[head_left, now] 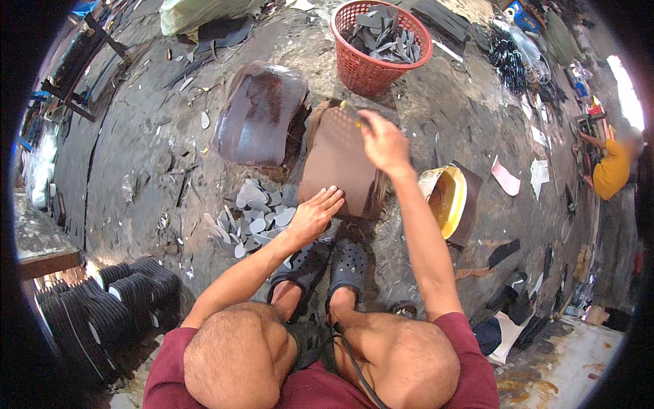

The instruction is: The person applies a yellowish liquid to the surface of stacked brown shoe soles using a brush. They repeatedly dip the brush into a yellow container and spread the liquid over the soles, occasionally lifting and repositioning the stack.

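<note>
Brown rect. sheet [337, 160] lies on the person's side of the red basket [371, 80], long axis running approx. toward it. R hand [387, 144], nearer the basket, grips a blurred tool [350, 110], poss. a brush, at the sheet's basket-side end; L hand [317, 213], farther off, rests flat w/ fingers extended, grasping nothing, on the opp. end.

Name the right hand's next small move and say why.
Probably draw the blurred tool toward the left hand: the right hand grips it over the far end of the brown sheet, whose near part looks matte, and the left hand lies there, seemingly steadying it.
</note>
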Demonstrator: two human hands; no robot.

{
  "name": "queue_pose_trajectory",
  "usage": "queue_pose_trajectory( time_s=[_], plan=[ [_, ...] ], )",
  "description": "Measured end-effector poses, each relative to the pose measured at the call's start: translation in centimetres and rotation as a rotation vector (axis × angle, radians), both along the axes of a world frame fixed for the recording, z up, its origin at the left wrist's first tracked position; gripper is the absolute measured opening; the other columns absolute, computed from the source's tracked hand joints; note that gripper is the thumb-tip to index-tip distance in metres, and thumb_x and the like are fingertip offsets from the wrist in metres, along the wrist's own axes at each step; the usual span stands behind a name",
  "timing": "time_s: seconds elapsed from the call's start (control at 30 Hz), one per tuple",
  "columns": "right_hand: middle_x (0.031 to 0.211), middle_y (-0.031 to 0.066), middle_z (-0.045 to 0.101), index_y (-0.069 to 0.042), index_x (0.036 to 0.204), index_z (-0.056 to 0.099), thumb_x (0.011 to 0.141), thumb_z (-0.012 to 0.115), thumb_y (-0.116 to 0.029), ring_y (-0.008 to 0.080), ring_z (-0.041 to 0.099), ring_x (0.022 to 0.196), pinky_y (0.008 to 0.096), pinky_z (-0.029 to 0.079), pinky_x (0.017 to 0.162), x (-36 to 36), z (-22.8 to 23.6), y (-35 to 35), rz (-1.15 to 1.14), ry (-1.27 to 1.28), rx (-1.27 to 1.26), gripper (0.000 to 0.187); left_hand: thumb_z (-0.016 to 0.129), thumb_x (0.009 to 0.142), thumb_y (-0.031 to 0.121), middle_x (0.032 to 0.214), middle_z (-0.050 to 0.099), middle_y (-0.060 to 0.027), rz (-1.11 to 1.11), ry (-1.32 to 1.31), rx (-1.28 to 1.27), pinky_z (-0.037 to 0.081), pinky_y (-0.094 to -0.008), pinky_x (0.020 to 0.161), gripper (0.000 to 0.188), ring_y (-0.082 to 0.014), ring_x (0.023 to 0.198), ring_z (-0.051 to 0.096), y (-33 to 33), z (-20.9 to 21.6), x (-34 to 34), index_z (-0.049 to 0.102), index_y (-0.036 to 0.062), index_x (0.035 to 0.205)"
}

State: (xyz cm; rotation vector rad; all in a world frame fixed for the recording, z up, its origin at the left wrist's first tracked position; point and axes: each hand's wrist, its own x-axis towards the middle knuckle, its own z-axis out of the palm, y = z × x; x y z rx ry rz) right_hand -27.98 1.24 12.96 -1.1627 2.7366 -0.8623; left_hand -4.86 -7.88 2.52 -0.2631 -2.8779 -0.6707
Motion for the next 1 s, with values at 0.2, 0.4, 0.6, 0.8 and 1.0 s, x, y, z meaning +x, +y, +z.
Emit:
queue_pose_trajectory(
  time_s=[0.2,0.4,0.6,0.8,1.0],
  plan=[
    [0.111,0.0191,0.072,-0.017,0.134,0.06,0.09,0.058,-0.026,0.0398,0.068,0.106,0.0521,0.053,0.091,5.0,-1.5,-1.0,0.179,-0.106,0.282,0.045,0.062,0.08,0.008,0.15,0.05,-0.0149,0.015,-0.054,-0.043,0.034,-0.0435,0.12,0.054,-0.0304,0.144,0.042,-0.1,0.5,0.4,0.057,0.0008,0.134],
    [0.098,0.0256,0.072,-0.009,0.126,0.06,0.092,0.06,-0.03,0.0449,0.07,0.093,0.0567,0.055,0.08,0.0,-0.9,1.3,-0.391,-0.076,0.139,0.04,0.062,0.079,0.007,0.15,0.049,-0.0157,0.02,0.0,-0.061,0.034,-0.0451,0.12,0.058,-0.0318,0.144,0.041,0.4,1.1,-1.0,0.054,-0.0005,0.136],
    [0.096,0.0266,0.071,-0.004,0.118,0.056,0.091,0.061,-0.025,0.046,0.07,0.093,0.0575,0.054,0.08,3.6,-3.1,-0.5,-0.415,-0.093,0.275,0.034,0.063,0.077,0.003,0.15,0.048,-0.0171,-0.018,-0.065,-0.002,0.034,-0.0456,0.121,0.06,-0.0334,0.144,0.041,-0.5,0.2,-0.2,0.054,-0.002,0.135],
    [0.107,0.0253,0.071,-0.003,0.127,0.06,0.088,0.062,-0.022,0.0436,0.068,0.103,0.0533,0.054,0.087,-3.4,-3.8,-6.5,-0.183,-0.068,0.255,0.044,0.064,0.077,0.004,0.151,0.047,-0.0165,-0.057,-0.054,0.075,0.031,-0.0462,0.122,0.061,-0.0329,0.145,0.039,-0.7,1.1,-0.8,0.053,-0.0023,0.137],
    [0.113,0.0119,0.073,-0.02,0.118,0.072,0.083,0.064,-0.019,0.0332,0.069,0.109,0.0466,0.055,0.091,-4.1,0.1,-13.5,0.433,-0.098,0.686,0.036,0.065,0.076,0.004,0.154,0.044,-0.014,-0.067,-0.069,0.046,0.03,-0.0451,0.123,0.065,-0.0312,0.147,0.035,-0.8,0.4,-0.2,0.051,-0.0023,0.139]
  ],
)
